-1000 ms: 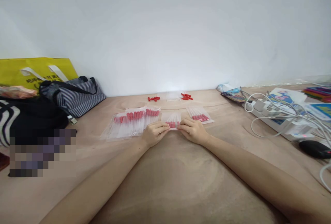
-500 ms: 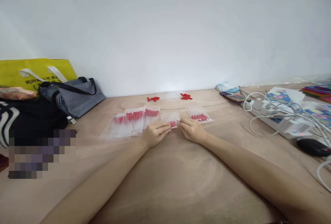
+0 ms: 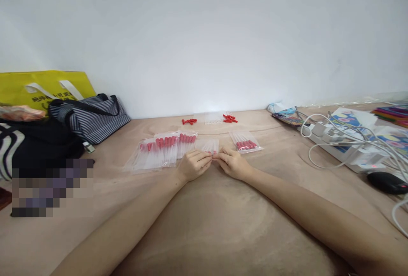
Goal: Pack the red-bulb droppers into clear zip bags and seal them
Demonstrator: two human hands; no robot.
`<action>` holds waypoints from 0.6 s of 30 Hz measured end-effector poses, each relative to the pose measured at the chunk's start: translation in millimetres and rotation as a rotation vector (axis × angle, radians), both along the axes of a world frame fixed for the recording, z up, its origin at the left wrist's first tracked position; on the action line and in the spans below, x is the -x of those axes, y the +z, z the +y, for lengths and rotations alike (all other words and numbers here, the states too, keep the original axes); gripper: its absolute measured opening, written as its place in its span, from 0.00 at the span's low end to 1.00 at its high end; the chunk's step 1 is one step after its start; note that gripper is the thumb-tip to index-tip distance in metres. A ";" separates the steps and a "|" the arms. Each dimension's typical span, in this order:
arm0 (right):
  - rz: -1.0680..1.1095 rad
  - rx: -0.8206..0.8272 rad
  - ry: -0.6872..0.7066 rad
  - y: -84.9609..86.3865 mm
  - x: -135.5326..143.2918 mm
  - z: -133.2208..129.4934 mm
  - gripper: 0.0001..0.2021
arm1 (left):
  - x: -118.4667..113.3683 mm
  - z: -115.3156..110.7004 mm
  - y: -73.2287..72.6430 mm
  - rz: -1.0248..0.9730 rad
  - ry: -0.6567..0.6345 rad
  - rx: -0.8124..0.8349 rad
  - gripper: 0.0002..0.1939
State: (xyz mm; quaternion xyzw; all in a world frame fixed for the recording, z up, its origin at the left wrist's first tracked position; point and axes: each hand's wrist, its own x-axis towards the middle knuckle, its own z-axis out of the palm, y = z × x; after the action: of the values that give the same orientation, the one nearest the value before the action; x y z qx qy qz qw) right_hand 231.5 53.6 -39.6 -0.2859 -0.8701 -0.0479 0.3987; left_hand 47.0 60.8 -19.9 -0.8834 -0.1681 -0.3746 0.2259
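Note:
Both hands meet at the near edge of a small clear plastic bag that holds thin white sticks with red ends. My left hand pinches that edge, its fingers closed. From the other side my right hand pinches the same edge, fingertips against those of the left. The fingers hide most of the red ends. Left of it lie several filled bags of red-ended sticks, overlapping. Another filled bag lies to the right of the hands.
Loose red pieces and more red pieces lie near the wall, with white sticks between them. A striped bag and yellow bag stand left. Right are a power strip, cables and a black mouse.
My right hand has moved left along the bag's edge until its fingertips meet those of my left hand. The bag now leans more to the left.

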 end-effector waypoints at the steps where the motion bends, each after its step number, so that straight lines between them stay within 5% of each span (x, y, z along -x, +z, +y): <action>1: -0.021 -0.011 -0.011 0.2 -0.2 -0.5 0.09 | -0.5 -0.6 1.2 0.013 -0.001 -0.006 0.07; 8: -0.089 -0.082 -0.044 0.6 -4.1 -1.2 0.10 | -0.9 -4.0 6.0 0.057 -0.007 -0.054 0.06; 18: 0.016 0.038 0.005 2.9 -28.5 7.8 0.07 | 20.5 -1.3 9.6 0.089 0.067 -0.076 0.07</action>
State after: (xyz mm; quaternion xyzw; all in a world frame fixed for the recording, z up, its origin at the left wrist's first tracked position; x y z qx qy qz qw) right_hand 259.9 61.4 -36.7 -0.2915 -0.8683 -0.0282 0.4003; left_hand 26.5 59.4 -10.3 -0.8839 -0.1733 -0.3331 0.2788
